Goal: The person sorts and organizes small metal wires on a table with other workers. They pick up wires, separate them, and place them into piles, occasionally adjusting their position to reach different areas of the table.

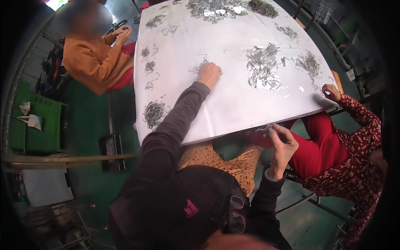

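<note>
My left hand point(210, 75) reaches out over the white-covered table point(183, 46). Its fingers are curled down at a small loose group of bent wire pieces point(195, 70); what lies under the fingertips is hidden. Just off the table's near edge, my right hand point(284, 145) is raised with thumb and forefinger pinched together. Small shiny metal pieces point(263, 128) stick out from that pinch, too small to make out their exact shape. Near the left table edge lies a dark heap of wire hooks point(153, 114).
A heap of flat metal pieces point(262, 68) lies right of centre, with a wire heap point(308, 63) beyond it. More metal parts point(214, 9) cover the far end. A co-worker in red point(350, 154) sits at right, another in orange point(89, 62) at left.
</note>
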The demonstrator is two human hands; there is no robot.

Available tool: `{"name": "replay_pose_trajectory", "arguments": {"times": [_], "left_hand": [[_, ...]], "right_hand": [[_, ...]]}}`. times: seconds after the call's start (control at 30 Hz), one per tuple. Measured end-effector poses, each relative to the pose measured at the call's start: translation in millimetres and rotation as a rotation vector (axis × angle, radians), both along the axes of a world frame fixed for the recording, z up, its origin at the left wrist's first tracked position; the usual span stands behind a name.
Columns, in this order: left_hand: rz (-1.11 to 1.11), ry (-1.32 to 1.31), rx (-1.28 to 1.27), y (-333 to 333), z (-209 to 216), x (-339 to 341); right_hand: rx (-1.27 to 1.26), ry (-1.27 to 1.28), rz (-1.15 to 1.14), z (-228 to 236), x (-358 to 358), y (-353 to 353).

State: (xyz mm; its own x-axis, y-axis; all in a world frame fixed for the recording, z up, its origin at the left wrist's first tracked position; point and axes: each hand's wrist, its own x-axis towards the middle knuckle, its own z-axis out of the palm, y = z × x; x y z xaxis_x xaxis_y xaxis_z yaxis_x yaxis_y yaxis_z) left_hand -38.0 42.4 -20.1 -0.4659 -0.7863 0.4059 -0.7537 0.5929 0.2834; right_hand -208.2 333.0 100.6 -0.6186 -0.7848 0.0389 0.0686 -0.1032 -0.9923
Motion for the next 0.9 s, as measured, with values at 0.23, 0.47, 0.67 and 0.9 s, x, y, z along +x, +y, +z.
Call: {"name": "replay_pose_trajectory", "arguments": {"times": [0.23, 0.47, 0.67, 0.9], "left_hand": [[-0.037, -0.321, -0.072, -21.1, -15.4, 4.9], [0.105, 0.104, 0.012, -22.6, 32.7, 21.9], [-0.101, 0.253, 0.078, 6.0, 36.8, 26.2], [-0.364, 0.646, 0.823, 133.2, 64.9, -17.2]], "right_hand": [[-0.012, 0.056, -0.007, -0.4, -1.0, 8.7], [-0.026, 0.067, -0.005, -7.7, -4.6, 16.9], [-0.029, 0.029, 0.010, -10.7, 2.1, 18.3], [0.078, 0.062, -0.034, -25.0, 7.2, 21.6]]}}
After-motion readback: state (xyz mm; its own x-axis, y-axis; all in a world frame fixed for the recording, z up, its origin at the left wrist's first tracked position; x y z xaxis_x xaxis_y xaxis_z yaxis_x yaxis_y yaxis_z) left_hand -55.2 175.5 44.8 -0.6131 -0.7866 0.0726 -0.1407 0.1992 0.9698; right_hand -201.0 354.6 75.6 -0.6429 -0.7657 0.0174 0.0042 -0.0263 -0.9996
